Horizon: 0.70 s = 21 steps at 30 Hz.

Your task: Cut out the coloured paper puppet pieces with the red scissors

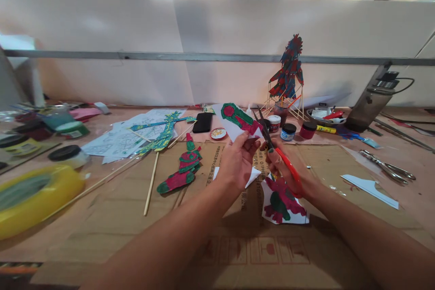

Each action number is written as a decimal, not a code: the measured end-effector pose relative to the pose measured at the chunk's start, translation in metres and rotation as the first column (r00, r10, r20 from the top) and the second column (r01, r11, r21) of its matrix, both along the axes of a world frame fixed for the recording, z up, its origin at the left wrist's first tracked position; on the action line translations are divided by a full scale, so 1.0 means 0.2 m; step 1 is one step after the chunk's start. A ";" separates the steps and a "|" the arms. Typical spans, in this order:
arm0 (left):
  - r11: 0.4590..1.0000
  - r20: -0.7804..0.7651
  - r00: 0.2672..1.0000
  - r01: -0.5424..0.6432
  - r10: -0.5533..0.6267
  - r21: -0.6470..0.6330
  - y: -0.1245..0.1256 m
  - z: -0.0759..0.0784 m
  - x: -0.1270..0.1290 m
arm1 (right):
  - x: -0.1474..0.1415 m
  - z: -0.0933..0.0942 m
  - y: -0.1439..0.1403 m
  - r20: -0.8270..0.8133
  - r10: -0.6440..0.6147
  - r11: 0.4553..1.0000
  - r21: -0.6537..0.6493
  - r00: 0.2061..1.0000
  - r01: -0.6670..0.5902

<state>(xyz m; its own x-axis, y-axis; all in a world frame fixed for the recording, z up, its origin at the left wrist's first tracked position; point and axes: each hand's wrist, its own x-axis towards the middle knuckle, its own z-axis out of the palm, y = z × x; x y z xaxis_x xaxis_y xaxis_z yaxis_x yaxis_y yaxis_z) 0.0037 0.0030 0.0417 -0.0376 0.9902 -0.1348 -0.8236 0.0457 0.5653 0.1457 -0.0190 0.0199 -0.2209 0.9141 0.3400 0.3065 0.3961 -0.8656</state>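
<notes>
A flattened cardboard sheet (210, 235) covers the near part of a pinkish worktable (421, 163), with white panels rising as a wall at the far edge and bright windows above. On the far right a finished coloured puppet (289, 70) stands on a small stick frame, with little paint jars (288, 131) near its foot. To the left lie white paper sheets (118, 138), a green-and-yellow puppet on sticks (163, 133), a black phone (202, 123) and a red-and-green cut-out (180, 170); a yellow tape roll (34, 195) sits at the near left edge. Metal pliers (387, 166) and a white paper scrap (369, 188) lie to the right.

The painted paper piece (238, 120), green and red on white, is raised above the cardboard at centre, just beyond the hands. The left hand (236, 161) pinches its near edge between thumb and fingers. The right hand (285, 167) is closed through the red handles of the scissors (272, 145), whose blades stand slightly apart at the paper's right edge. Another painted cut-out (282, 201) lies on the cardboard beneath the right wrist
</notes>
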 end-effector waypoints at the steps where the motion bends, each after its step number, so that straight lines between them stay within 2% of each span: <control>1: 1.000 0.006 1.000 0.005 -0.005 -0.016 -0.01 0.01 0.00 | 0.00 0.00 0.00 -0.005 0.000 1.000 -0.003 1.000 0.000; 5: 0.998 -0.003 0.999 0.037 -0.037 -0.049 -0.02 0.03 0.00 | 0.00 -0.02 0.00 0.002 -0.016 1.000 0.012 1.000 0.016; 9: 0.996 0.024 1.000 0.005 -0.003 -0.086 -0.01 0.03 0.00 | -0.01 -0.02 0.00 -0.008 -0.047 0.998 0.037 0.999 0.047; 13: 0.997 0.037 0.999 0.028 -0.026 -0.077 -0.02 0.03 0.01 | -0.01 -0.01 -0.01 0.031 -0.069 0.995 0.068 0.997 0.067; 17: 0.997 0.039 0.998 0.046 -0.044 -0.065 -0.04 0.02 0.02 | -0.02 -0.01 -0.01 0.039 -0.050 0.999 0.018 0.998 0.050; 21: 0.997 0.054 0.998 0.046 -0.043 -0.059 -0.05 0.01 0.03 | -0.02 -0.02 0.00 0.031 -0.064 0.997 0.043 0.997 0.063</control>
